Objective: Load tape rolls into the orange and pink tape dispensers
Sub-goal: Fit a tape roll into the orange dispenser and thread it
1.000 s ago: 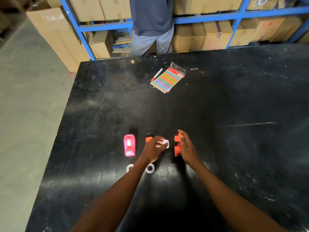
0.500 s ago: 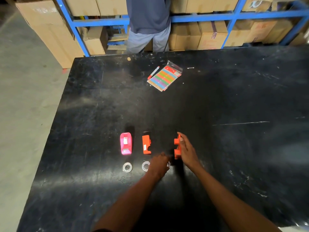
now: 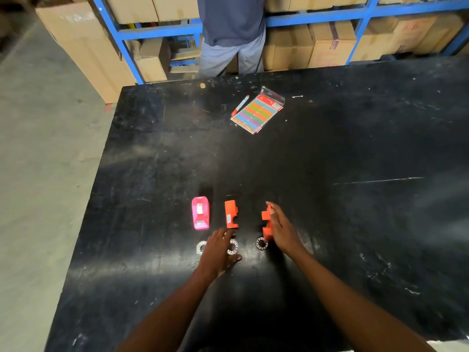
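A pink tape dispenser (image 3: 200, 215) stands on the black table (image 3: 330, 199). To its right lies an orange dispenser half (image 3: 231, 214). My right hand (image 3: 283, 228) rests against a second orange dispenser piece (image 3: 266, 223), fingers along its side. Three clear tape rolls lie in a row in front: the left roll (image 3: 200, 247), the middle roll (image 3: 233, 247) and the right roll (image 3: 261, 243). My left hand (image 3: 219, 251) hovers flat over the left and middle rolls, fingers spread, partly covering both.
A pack of coloured labels (image 3: 257, 111) and a red pen (image 3: 239, 105) lie at the far side of the table. A person (image 3: 232, 34) stands behind it, facing blue shelves (image 3: 157, 31) of cardboard boxes. The concrete floor is to the left.
My left hand put a tape roll down beside the right orange piece, then slid left over the other two rolls. My right hand stayed on the orange piece.
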`<state>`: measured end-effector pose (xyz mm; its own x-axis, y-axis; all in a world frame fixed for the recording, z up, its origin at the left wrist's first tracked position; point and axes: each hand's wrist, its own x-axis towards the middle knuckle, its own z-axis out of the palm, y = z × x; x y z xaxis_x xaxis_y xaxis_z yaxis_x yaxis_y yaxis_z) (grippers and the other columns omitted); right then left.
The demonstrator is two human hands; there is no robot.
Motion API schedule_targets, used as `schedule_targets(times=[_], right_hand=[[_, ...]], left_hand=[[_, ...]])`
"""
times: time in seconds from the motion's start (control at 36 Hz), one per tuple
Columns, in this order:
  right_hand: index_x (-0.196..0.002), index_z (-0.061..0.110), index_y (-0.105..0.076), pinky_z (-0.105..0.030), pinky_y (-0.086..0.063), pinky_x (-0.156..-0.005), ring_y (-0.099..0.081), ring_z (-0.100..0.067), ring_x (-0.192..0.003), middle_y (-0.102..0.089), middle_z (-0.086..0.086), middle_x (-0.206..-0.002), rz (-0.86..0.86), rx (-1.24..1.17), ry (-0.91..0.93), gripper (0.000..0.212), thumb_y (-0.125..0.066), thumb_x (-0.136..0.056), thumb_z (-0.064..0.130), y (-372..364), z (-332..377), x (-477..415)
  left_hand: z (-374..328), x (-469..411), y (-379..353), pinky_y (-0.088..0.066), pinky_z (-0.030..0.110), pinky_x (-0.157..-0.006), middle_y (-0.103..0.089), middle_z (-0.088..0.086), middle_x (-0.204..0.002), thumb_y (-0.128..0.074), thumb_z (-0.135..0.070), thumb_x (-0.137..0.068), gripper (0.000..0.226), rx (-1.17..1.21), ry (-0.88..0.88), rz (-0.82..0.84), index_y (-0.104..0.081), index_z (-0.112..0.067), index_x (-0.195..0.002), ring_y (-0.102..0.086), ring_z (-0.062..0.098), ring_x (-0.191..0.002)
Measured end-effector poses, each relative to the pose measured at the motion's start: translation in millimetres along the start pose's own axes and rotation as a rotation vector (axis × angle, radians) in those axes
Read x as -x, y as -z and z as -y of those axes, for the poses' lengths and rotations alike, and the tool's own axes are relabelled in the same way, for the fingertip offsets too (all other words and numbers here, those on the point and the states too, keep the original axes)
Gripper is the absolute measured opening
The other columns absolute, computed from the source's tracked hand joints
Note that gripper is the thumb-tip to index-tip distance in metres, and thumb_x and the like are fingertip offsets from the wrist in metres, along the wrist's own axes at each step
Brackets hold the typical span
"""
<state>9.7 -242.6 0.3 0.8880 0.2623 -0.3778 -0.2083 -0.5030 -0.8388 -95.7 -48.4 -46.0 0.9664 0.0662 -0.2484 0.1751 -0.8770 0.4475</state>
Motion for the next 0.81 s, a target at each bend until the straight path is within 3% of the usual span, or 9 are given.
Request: schedule_targets(times=[0.11, 0.33, 0.44, 0.53, 0.61, 0.72, 0.81], right_hand=[[-0.140, 0.045, -0.042, -0.034, -0.041, -0.104, -0.051, -0.008, -0.120, -0.051, 0.014, -0.138, 0.040, 0.009, 0.008, 0.041, -0.027, -0.103, 0.053, -8.4, -0.6, 1.4], [-0.145, 0.042, -0.039, -0.028, -0.034, -0.102, -0.045, -0.005, -0.126, -0.046, 0.016, -0.140, 0.115, 0.049, -0.005, 0.043, -0.026, -0.105, 0.050, -7.4, 2.0, 16.0], [-0.141, 0.041, -0.045, -0.026, -0.036, -0.105, -0.050, -0.007, -0.126, -0.052, 0.013, -0.140, 0.185, 0.037, 0.001, 0.038, -0.034, -0.105, 0.044, -6.2, -0.6, 24.3], [-0.142, 0.037, -0.045, -0.013, -0.033, -0.096, -0.048, -0.001, -0.124, -0.053, 0.016, -0.135, 0.260, 0.051, 0.025, 0.037, -0.038, -0.106, 0.033, -9.4, 1.3, 30.9], [-0.142, 0.037, -0.044, -0.009, -0.036, -0.088, -0.054, 0.002, -0.112, -0.057, 0.014, -0.129, 0.301, 0.090, 0.047, 0.038, -0.039, -0.105, 0.033, -17.0, 5.5, 32.9], [-0.138, 0.042, -0.042, -0.014, -0.051, -0.065, -0.063, 0.002, -0.065, -0.068, 0.011, -0.099, 0.315, 0.046, 0.011, 0.035, -0.042, -0.103, 0.043, -25.8, 10.6, 35.6], [-0.144, 0.040, -0.039, -0.009, -0.049, -0.065, -0.065, 0.006, -0.071, -0.065, 0.009, -0.113, 0.299, 0.065, 0.034, 0.042, -0.041, -0.102, 0.046, -25.5, 12.2, 34.9]], left_hand=[[3.8, 8.4, -2.4, -0.042, 0.034, -0.099, -0.053, 0.002, -0.133, -0.079, -0.043, -0.078, 0.068, -0.055, 0.045, 0.031, -0.049, -0.021, -0.136, -0.051, 0.024, -0.118], [-4.9, 4.2, -3.8, -0.041, 0.037, -0.102, -0.053, 0.005, -0.136, -0.066, -0.039, -0.090, 0.050, -0.095, 0.088, 0.051, -0.052, -0.019, -0.135, -0.050, 0.026, -0.123], [-8.5, 6.2, -0.6, -0.044, 0.036, -0.090, -0.059, 0.005, -0.123, -0.067, -0.043, -0.086, 0.045, -0.003, 0.092, 0.007, -0.057, -0.017, -0.121, -0.057, 0.026, -0.112], [-16.3, 7.3, 5.5, -0.049, 0.036, -0.083, -0.066, 0.002, -0.117, -0.068, -0.044, -0.083, 0.047, 0.148, 0.100, -0.027, -0.054, -0.021, -0.121, -0.065, 0.027, -0.105], [-28.2, 5.9, 14.6, -0.051, 0.033, -0.080, -0.073, -0.002, -0.111, -0.069, -0.045, -0.081, 0.048, 0.250, 0.090, -0.076, -0.056, -0.024, -0.122, -0.069, 0.024, -0.100], [-40.0, 1.5, 27.7, -0.053, 0.031, -0.085, -0.073, -0.005, -0.108, -0.068, -0.052, -0.081, 0.040, 0.346, 0.078, -0.124, -0.060, -0.026, -0.111, -0.069, 0.017, -0.098], [-43.6, -2.1, 35.0, -0.052, 0.030, -0.089, -0.072, -0.001, -0.111, -0.074, -0.048, -0.080, 0.042, 0.398, 0.076, -0.124, -0.063, -0.022, -0.112, -0.067, 0.017, -0.099]])
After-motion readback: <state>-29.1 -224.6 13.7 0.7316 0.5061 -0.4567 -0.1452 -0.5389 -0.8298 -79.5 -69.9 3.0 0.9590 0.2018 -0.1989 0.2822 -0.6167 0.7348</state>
